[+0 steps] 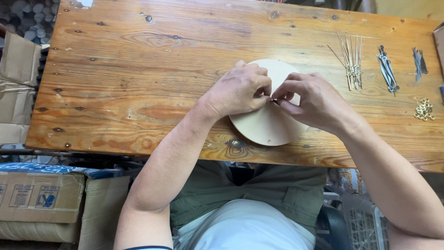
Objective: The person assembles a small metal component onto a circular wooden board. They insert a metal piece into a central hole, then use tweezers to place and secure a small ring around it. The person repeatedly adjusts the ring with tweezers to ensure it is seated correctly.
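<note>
Closest to the camera, the person's lap in a green vest and pale apron sits tucked against the near edge of the knotty orange-brown wooden bench [138,69], with cardboard boxes [41,196] stacked on the floor to the left. Above it, the left hand [238,90] rests palm-down on a pale round wooden disc [268,125], apparently pinning it flat so it cannot slide. Its fingers are curled shut, pinching something small and dark at the disc's middle; what it is I cannot tell. Meeting it fingertip to fingertip, the right hand [317,102] is likewise closed around the same tiny piece. Farther right, well apart from the disc, lie a bundle of thin brass pins [351,62], grey metal pins [387,69], dark clips [420,60] and small brass rings [423,109], sorted by kind within easy reach.
</note>
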